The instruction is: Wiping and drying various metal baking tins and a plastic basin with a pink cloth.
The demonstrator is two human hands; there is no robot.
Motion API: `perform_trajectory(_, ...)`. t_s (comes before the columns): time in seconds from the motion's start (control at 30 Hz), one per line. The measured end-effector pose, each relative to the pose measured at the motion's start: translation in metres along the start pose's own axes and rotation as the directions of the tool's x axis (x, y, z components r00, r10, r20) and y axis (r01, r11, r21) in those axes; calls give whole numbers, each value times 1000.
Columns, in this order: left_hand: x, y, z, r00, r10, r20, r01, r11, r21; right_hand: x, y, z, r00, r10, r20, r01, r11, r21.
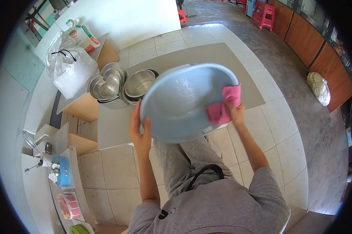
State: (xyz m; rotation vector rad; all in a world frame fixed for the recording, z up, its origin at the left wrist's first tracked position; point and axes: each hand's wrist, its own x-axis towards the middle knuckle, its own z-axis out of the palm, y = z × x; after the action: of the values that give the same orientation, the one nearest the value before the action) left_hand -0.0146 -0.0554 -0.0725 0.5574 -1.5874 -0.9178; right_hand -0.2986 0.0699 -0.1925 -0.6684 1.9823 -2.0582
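A large light-blue plastic basin (176, 102) is held tilted above the grey tabletop (114, 125), its inside facing me. My left hand (140, 131) grips its rim at the left, thumb in front and fingers along the outer side. At the right rim my right hand (236, 112) holds a folded pink cloth (222, 108), which lies over the rim and against the inner wall. Left of the basin stand nested round metal pans (139, 83) and nested heart-shaped metal pans (108, 84), partly overlapping each other in view.
Plastic bags (73, 70) sit on a ledge at the upper left. A shelf at the lower left bears a whisk (31, 140), a blue cake (61, 171) and a pink cake (69, 206). Red plastic stools (263, 16) and a tied bag (318, 87) stand on the floor at right.
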Motion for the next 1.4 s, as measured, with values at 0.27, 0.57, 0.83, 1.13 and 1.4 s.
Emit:
perform_trajectory(0.27, 62, 59, 69, 779, 331, 532, -437, 896, 82, 50, -206, -22, 583, -757, 295, 809, 506, -300)
perform_trajectory(0.57, 65, 69, 93, 926, 265, 270, -288, 956, 50, 41, -282, 51, 21, -791, 612, 953, -169, -252)
perform_trajectory(0.83, 56, 102, 36, 910, 413, -42, -401, 901, 168, 89, -208, 32, 909, -409, -78, 415, 875, 249)
perform_trajectory(1.13, 56, 85, 26, 936, 347, -55, -338, 933, 124, 46, -126, 63, 999, -29, -20, 35, 899, 436)
perform_trajectory(1.4, 53, 71, 61, 877, 59, -476, -212, 938, -273, -25, -89, 98, 860, 280, 427, -510, 533, 675)
